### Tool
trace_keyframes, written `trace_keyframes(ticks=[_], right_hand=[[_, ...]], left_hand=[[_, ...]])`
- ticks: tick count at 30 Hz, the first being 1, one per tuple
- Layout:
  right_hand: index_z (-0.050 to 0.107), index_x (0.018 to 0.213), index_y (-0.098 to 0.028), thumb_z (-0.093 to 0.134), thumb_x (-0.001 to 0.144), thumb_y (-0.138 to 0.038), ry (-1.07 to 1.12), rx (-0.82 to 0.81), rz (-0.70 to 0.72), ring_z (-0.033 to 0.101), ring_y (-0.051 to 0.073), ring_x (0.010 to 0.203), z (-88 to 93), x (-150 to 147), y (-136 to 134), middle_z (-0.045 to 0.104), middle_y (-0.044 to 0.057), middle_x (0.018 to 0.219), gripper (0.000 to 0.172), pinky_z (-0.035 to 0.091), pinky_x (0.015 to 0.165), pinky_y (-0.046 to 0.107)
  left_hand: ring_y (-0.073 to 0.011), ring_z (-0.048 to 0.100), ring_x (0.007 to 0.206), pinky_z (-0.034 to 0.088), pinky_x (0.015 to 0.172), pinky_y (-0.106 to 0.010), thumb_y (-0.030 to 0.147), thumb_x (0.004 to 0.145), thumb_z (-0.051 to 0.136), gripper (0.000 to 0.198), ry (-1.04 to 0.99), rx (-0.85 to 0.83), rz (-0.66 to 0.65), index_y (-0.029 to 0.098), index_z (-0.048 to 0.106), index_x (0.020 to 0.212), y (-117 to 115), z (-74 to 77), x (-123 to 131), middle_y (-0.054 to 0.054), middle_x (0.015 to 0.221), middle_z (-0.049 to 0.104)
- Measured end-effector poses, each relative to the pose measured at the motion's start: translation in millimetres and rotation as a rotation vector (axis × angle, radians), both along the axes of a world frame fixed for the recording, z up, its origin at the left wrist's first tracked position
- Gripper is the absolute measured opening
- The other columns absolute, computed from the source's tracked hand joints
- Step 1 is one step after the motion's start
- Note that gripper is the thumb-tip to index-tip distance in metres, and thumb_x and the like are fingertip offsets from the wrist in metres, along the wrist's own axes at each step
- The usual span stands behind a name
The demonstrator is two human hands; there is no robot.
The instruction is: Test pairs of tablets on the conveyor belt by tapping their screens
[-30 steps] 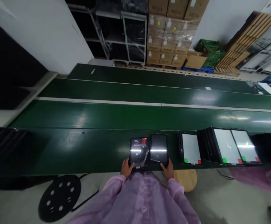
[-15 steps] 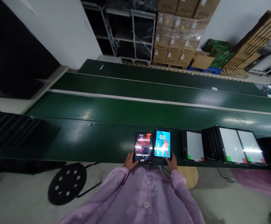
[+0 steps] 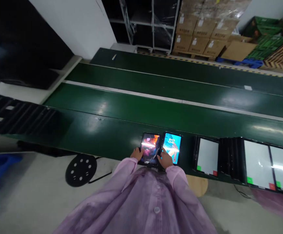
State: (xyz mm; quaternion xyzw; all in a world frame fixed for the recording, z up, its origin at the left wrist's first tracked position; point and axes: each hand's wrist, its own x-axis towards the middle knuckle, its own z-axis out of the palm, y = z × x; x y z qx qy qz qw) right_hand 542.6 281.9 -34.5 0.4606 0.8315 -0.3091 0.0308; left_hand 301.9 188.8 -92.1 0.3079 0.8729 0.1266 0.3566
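Two lit tablets lie side by side at the near edge of the green bench. The left tablet (image 3: 150,146) has a dark red and orange screen; the right tablet (image 3: 172,145) shows a blue picture with large digits. My left hand (image 3: 137,154) grips the left tablet's left edge, thumb over its front. Over the lower left part of the right tablet is my right hand (image 3: 166,159), fingers apart. One finger points up along that screen, and the thumb reaches toward the gap between the tablets. Neither tablet is lifted visibly.
On the right stand tablets with pale screens (image 3: 207,156) and larger pale panels (image 3: 258,162). Dark slabs (image 3: 21,120) line the left end. Below the bench are a black round stool (image 3: 81,170) and a wooden stool seat (image 3: 197,186). Cartons (image 3: 201,45) stand beyond the bench.
My right hand has left the right tablet's lower right corner and moved left, onto its lower left side. The left tablet's clock display is gone. The head view has shifted.
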Motion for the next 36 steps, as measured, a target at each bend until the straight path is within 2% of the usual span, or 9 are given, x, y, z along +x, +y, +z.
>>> trace_keyframes(ticks=[2, 5, 9, 14, 18, 26, 30, 33, 36], right_hand=[[0.067, 0.088, -0.022, 0.049, 0.099, -0.037, -0.068, -0.021, -0.065, 0.071, 0.020, 0.097, -0.2, 15.6, 4.1, 0.048, 0.006, 0.160, 0.026, 0.053, 0.081, 0.032], [0.066, 0.084, -0.022, 0.046, 0.099, -0.039, -0.058, -0.019, -0.340, 0.071, 0.021, 0.097, -6.0, 63.0, 7.0, 0.050, 0.007, 0.157, 0.031, 0.053, 0.079, 0.034], [0.069, 0.101, -0.021, 0.050, 0.094, -0.042, 0.087, -0.052, -0.580, 0.068, 0.029, 0.114, -18.1, 115.9, 7.8, 0.063, 0.015, 0.140, 0.029, 0.052, 0.091, 0.038], [0.062, 0.129, -0.014, 0.054, 0.089, -0.042, 0.208, -0.162, -0.643, 0.069, 0.030, 0.114, -36.4, 122.7, 9.6, 0.072, 0.017, 0.122, 0.050, 0.052, 0.098, 0.038], [0.059, 0.135, -0.008, 0.056, 0.087, -0.042, 0.301, -0.241, -0.699, 0.067, 0.030, 0.120, -49.7, 120.2, 10.9, 0.069, 0.020, 0.131, 0.059, 0.052, 0.103, 0.038], [0.064, 0.130, -0.012, 0.063, 0.081, -0.043, 0.408, -0.286, -0.745, 0.068, 0.029, 0.121, -57.0, 130.4, 8.0, 0.070, 0.017, 0.131, 0.058, 0.052, 0.106, 0.039], [0.063, 0.130, -0.015, 0.060, 0.083, -0.043, 0.391, -0.266, -0.741, 0.068, 0.028, 0.120, -58.1, 133.9, 5.5, 0.072, 0.014, 0.129, 0.055, 0.052, 0.106, 0.039], [0.062, 0.130, -0.016, 0.058, 0.083, -0.041, 0.352, -0.244, -0.727, 0.067, 0.031, 0.120, -55.6, 134.3, 4.3, 0.071, 0.015, 0.128, 0.054, 0.050, 0.107, 0.044], [0.063, 0.127, -0.014, 0.055, 0.086, -0.036, 0.307, -0.099, -0.626, 0.055, 0.032, 0.135, -46.0, 124.9, 2.2, 0.062, 0.018, 0.142, 0.046, 0.039, 0.117, 0.048]], left_hand=[[-0.0336, 0.068, 0.103, 0.048, 0.088, -0.040, 0.059, 0.100, 0.041, 0.060, 0.010, -0.016, 0.045, 0.002, 0.058, 0.106, 2.4, 4.7, 0.1, -0.028, 0.115, 0.065], [-0.0354, 0.063, 0.114, 0.045, 0.094, -0.043, 0.049, 0.104, 0.035, 0.057, 0.063, 0.038, 0.090, -0.004, 0.055, 0.115, -1.8, 18.5, 8.6, -0.029, 0.119, 0.062], [-0.0318, 0.057, 0.124, 0.043, 0.108, -0.044, 0.034, 0.101, 0.041, 0.039, 0.119, 0.214, 0.057, 0.009, 0.054, 0.128, -7.2, 34.1, 46.6, -0.021, 0.128, 0.059], [-0.0235, 0.066, 0.107, 0.053, 0.102, -0.042, 0.031, 0.097, 0.050, 0.030, -0.022, 0.379, -0.146, 0.020, 0.060, 0.123, 1.4, 34.5, 114.8, -0.012, 0.129, 0.063], [-0.0285, 0.058, 0.131, 0.047, 0.112, -0.045, 0.026, 0.092, 0.057, 0.022, -0.153, 0.414, -0.263, 0.017, 0.064, 0.111, 14.8, 32.0, 140.9, -0.017, 0.152, 0.049], [-0.0295, 0.054, 0.137, 0.045, 0.113, -0.046, 0.024, 0.085, 0.064, 0.018, -0.222, 0.364, -0.162, 0.018, 0.066, 0.102, 30.2, 29.0, 148.9, -0.016, 0.150, 0.053], [-0.0227, 0.070, 0.102, 0.056, 0.092, -0.039, 0.029, 0.084, 0.067, 0.023, -0.246, 0.364, -0.121, 0.019, 0.069, 0.104, 24.6, 26.8, 145.7, -0.012, 0.135, 0.066], [-0.0168, 0.069, 0.077, 0.057, 0.077, -0.033, 0.036, 0.090, 0.062, 0.029, -0.223, 0.358, -0.043, 0.021, 0.069, 0.114, 10.8, 25.9, 123.9, -0.007, 0.117, 0.073], [-0.0190, 0.068, 0.089, 0.056, 0.086, -0.035, 0.031, 0.093, 0.054, 0.036, -0.091, 0.359, 0.113, 0.020, 0.063, 0.126, -14.9, 24.8, 83.1, -0.009, 0.120, 0.070]])
